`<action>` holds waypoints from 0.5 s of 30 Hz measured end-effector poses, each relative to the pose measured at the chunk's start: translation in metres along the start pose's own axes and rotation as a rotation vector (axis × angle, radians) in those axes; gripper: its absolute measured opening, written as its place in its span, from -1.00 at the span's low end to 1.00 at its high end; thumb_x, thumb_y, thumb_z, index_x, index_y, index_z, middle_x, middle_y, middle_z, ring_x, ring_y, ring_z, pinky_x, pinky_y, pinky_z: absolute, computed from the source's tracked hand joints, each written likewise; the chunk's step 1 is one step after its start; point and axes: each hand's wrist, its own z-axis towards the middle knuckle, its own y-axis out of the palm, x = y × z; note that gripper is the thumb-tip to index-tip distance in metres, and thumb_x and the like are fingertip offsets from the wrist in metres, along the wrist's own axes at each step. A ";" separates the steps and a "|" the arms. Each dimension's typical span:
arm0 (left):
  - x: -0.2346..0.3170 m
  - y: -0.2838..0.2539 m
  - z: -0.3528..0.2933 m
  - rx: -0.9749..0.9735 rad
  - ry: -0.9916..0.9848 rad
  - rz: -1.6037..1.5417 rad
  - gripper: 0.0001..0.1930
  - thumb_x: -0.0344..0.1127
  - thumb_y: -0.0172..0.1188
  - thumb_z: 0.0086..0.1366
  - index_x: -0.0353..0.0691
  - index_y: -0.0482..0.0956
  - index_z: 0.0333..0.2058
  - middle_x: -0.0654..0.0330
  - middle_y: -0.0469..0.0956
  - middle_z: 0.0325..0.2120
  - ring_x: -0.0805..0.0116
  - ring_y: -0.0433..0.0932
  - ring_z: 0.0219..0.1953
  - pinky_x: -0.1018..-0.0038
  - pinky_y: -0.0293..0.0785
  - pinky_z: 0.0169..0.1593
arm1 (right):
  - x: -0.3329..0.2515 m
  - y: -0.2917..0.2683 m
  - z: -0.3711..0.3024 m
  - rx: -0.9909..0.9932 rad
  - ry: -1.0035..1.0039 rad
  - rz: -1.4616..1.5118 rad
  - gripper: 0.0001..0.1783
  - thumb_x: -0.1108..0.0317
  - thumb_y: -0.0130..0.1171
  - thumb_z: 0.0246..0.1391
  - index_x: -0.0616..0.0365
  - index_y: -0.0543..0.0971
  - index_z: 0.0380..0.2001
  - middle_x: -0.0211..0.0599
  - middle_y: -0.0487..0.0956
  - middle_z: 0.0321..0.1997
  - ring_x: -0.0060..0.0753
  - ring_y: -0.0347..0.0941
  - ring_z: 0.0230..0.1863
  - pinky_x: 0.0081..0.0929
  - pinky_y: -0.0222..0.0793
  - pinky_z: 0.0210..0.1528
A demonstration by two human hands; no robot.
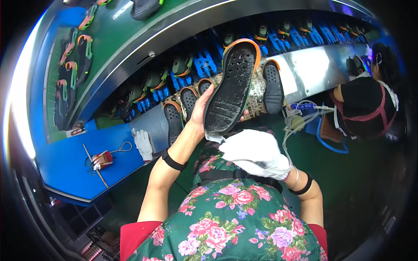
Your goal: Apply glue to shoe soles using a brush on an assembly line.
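Note:
A black shoe sole (230, 89) with round holes and an orange-and-green rim is held up in front of me, its inner face toward me and streaked with a wet-looking shine. My left hand (201, 108), bare, grips its left edge; some fingertips show at its right edge. My right hand (254, 152), in a white glove, is closed just below the heel. From its fingers a pale, flat-tipped brush (213, 138) touches the heel's lower edge; its handle is mostly hidden. Behind the held sole lie more soles (273, 87) on a stained, patterned surface (257, 93).
Blue racks (204, 63) carry dark shoe uppers (182, 66) along a curved metal-edged line. A blue table (69, 161) at left bears a red container (102, 160), a stick and a white glove (143, 145). A co-worker (365, 100) sits at right, near pale hoses (296, 126).

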 end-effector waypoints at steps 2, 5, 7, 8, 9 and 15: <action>-0.004 0.003 0.005 0.001 0.005 -0.063 -0.15 0.35 -0.12 0.41 -0.27 0.22 0.38 -0.25 0.37 0.23 -0.26 0.54 0.09 -0.11 0.48 0.19 | -0.006 -0.010 -0.008 0.078 0.405 0.142 -0.90 0.48 0.37 -0.01 0.14 0.76 -0.35 -0.19 0.74 -0.24 -0.27 0.70 -0.22 -0.43 0.60 -0.14; 0.011 0.010 0.008 0.026 0.033 -0.004 -0.16 0.32 -0.14 0.43 -0.30 0.20 0.38 -0.29 0.36 0.23 -0.32 0.52 0.11 -0.13 0.52 0.16 | 0.013 -0.002 -0.001 0.250 0.188 -0.044 -0.91 0.54 0.40 -0.04 0.25 0.74 -0.39 -0.16 0.74 -0.29 -0.31 0.70 -0.25 -0.42 0.60 -0.16; 0.014 0.008 0.010 -0.034 0.055 -0.005 -0.17 0.31 -0.14 0.44 -0.31 0.19 0.39 -0.31 0.34 0.24 -0.34 0.53 0.10 -0.11 0.54 0.14 | 0.005 -0.001 -0.008 0.124 0.377 0.348 -0.88 0.53 0.43 -0.08 0.28 0.74 -0.39 -0.13 0.73 -0.30 -0.27 0.70 -0.25 -0.41 0.60 -0.16; 0.014 0.007 0.013 -0.042 0.062 -0.018 -0.18 0.31 -0.14 0.44 -0.32 0.22 0.37 -0.32 0.38 0.21 -0.33 0.53 0.10 -0.12 0.53 0.15 | 0.004 -0.006 -0.009 0.139 0.362 0.395 -0.93 0.57 0.35 -0.06 0.31 0.73 -0.43 -0.05 0.72 -0.32 -0.18 0.68 -0.24 -0.39 0.59 -0.13; 0.012 0.009 0.012 -0.051 0.058 -0.021 -0.18 0.31 -0.14 0.44 -0.32 0.22 0.37 -0.32 0.38 0.21 -0.33 0.53 0.10 -0.12 0.53 0.15 | 0.005 -0.012 -0.013 0.140 0.363 0.384 -0.93 0.57 0.35 -0.06 0.31 0.73 -0.43 -0.05 0.72 -0.32 -0.18 0.68 -0.24 -0.39 0.59 -0.13; -0.012 0.014 0.008 0.108 -0.026 0.072 -0.33 0.16 -0.13 0.50 -0.36 0.37 0.26 -0.10 0.55 0.11 -0.01 0.59 0.11 0.08 0.52 0.21 | -0.002 -0.049 0.012 0.665 0.201 0.547 -0.84 0.63 0.10 0.08 0.24 0.59 -0.27 0.09 0.58 0.02 -0.15 0.54 -0.01 -0.35 0.52 -0.05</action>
